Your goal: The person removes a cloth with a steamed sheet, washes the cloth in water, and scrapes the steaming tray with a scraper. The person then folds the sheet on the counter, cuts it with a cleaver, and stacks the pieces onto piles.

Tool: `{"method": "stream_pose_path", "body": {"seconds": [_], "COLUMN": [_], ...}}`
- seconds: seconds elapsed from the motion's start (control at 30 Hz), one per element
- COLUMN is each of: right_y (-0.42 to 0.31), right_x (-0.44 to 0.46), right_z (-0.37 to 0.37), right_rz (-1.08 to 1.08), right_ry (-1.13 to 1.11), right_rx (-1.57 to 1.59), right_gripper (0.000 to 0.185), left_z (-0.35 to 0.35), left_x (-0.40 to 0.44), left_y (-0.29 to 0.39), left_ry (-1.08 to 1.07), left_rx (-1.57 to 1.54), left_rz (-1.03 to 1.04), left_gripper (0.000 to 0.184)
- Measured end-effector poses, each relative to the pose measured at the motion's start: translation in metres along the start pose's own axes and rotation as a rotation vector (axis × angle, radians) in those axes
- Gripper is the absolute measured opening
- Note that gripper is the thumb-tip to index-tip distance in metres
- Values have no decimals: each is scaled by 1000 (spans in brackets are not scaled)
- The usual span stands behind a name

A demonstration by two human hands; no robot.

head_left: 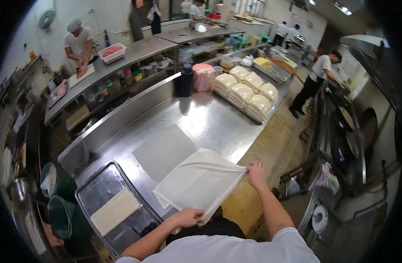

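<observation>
A thin white sheet (198, 177), cloth or dough, I cannot tell which, stretches between my hands over the table's near edge. My right hand (255, 174) pinches its right corner, raised a little off the steel. Near my body my left hand (190, 218) is closed on the near corner. Part of the sheet lies on the steel table (218, 127). Beyond it a flat, pale greyish sheet (163, 149) lies on the metal. To the left a dark tray (113, 173) holds a pale rectangular slab (115, 211).
At the table's far end stand stacked bagged white packs (244, 92), a red-and-white tub (203, 78) and a dark bottle (186, 80). A grey cloth (74, 154) hangs over the left ledge. Green bins (60, 215) stand left. Co-workers (80, 44) are at other counters; one (319, 79) is by the stoves.
</observation>
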State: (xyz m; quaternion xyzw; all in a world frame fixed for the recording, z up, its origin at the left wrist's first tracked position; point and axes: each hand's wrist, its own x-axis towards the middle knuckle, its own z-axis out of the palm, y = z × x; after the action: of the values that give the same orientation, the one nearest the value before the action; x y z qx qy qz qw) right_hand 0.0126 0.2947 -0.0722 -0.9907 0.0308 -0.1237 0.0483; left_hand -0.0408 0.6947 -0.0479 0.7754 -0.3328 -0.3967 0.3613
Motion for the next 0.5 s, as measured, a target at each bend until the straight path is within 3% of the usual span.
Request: {"method": "stream_pose_path", "body": {"seconds": [0.07,0.37,0.5], "right_y": [0,15,20], "right_x": [-20,-152,-222], "right_z": [-1,-53,-74], "right_rz": [74,406,594], "right_ry": [42,83,114], "right_rx": [-27,-181,-137], "right_gripper": [10,12,9], "left_z": [6,92,146], "left_x": [4,15,26], "left_y": [5,28,22], "left_ry": [-90,-560,-747], "left_rx": [64,-516,-504], "left_rz": [55,253,279], "left_gripper": [28,24,25]}}
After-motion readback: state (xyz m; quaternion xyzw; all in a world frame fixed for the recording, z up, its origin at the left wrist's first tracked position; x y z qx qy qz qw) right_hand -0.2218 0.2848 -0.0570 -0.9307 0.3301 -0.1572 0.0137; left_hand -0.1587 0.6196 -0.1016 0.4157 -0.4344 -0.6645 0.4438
